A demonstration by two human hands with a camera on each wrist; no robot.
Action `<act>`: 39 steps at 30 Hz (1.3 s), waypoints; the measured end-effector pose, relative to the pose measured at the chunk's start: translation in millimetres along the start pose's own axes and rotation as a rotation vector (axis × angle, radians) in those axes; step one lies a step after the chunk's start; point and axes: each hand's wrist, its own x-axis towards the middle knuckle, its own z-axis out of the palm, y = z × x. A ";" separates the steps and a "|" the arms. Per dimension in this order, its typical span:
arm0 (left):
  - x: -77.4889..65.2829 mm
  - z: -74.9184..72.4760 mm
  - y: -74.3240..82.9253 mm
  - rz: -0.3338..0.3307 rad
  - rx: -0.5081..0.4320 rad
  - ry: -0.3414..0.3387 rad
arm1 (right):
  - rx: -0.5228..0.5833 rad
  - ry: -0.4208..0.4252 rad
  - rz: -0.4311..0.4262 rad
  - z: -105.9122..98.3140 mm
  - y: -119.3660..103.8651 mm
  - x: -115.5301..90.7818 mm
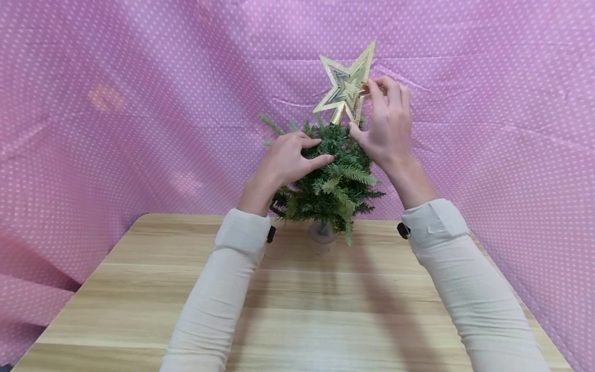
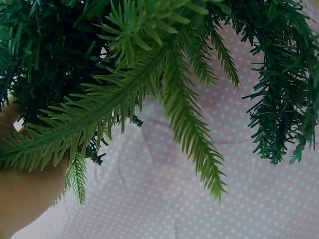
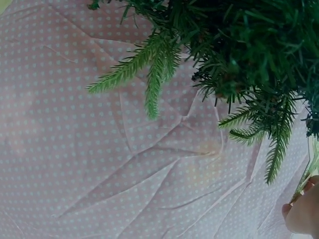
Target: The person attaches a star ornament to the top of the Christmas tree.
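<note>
A small artificial Christmas tree (image 1: 337, 178) stands near the table's back edge with a gold star topper (image 1: 349, 89) at its top, tilted to the right. My left hand (image 1: 288, 157) holds the upper left of the tree, thumb in front and fingertips among the needles. In the left wrist view, green branches (image 2: 124, 94) cover much of that hand. My right hand (image 1: 389, 121) grips the star's right side, its fingers by the right-hand points and its thumb lower, near the tree top. The right wrist view catches only a star edge (image 3: 305, 174) beside the fingers.
Below the branches, a pale round base (image 1: 323, 232) supports the tree on the light wooden table (image 1: 297, 320). Pink polka-dot cloth (image 1: 186, 103) hangs behind and along both sides of the table. A dark wrist device (image 1: 403, 230) sits at the right cuff.
</note>
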 end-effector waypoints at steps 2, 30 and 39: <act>0.0 0.3 0.2 -0.002 0.001 0.000 | -0.002 -0.004 -0.013 -0.7 0.0 1.0; 1.0 3.3 3.6 -0.031 -0.018 0.009 | -0.073 -0.319 -0.229 -16.6 -11.4 40.2; 3.9 0.2 2.0 -0.020 -0.032 0.006 | -0.067 -0.312 -0.228 -14.9 -8.0 40.7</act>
